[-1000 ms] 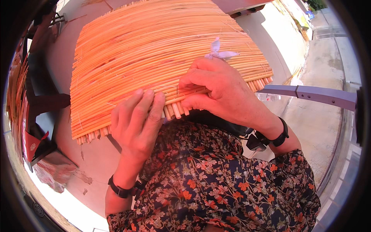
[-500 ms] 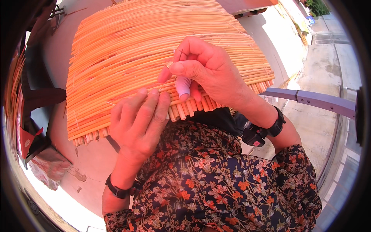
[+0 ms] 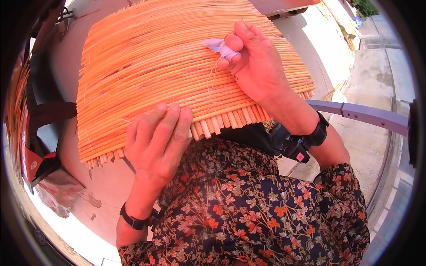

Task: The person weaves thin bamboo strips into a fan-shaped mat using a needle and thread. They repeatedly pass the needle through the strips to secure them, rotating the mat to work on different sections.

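A mat of straight yellow-orange reed stalks [image 3: 146, 66] lies in front of me, its near edge showing cut stalk ends. My left hand [image 3: 155, 142] rests over that near edge, its fingers stretched flat on the top stalks; the thumb is hidden. Raised above the mat's right part, my right hand [image 3: 257, 60] is closed, thumb against forefinger. A thin needle [image 3: 242, 19] pokes up from that pinch, mostly hidden. Pale lilac cloth [image 3: 228, 52] wraps one of its fingers. White thread [image 3: 211, 82] hangs from the right hand in a loop down to the mat.
A grey metal bar [image 3: 368, 115] with holes reaches in from the right beside my right forearm. Dark furniture legs [image 3: 49, 113] and a rough stone block [image 3: 60, 190] stand at the left. A bundle of loose stalks [image 3: 17, 88] leans at the far left.
My right hand has moved up and to the right, away from the mat's near edge, and has turned. The white thread now shows hanging below it. The left hand has stayed nearly still.
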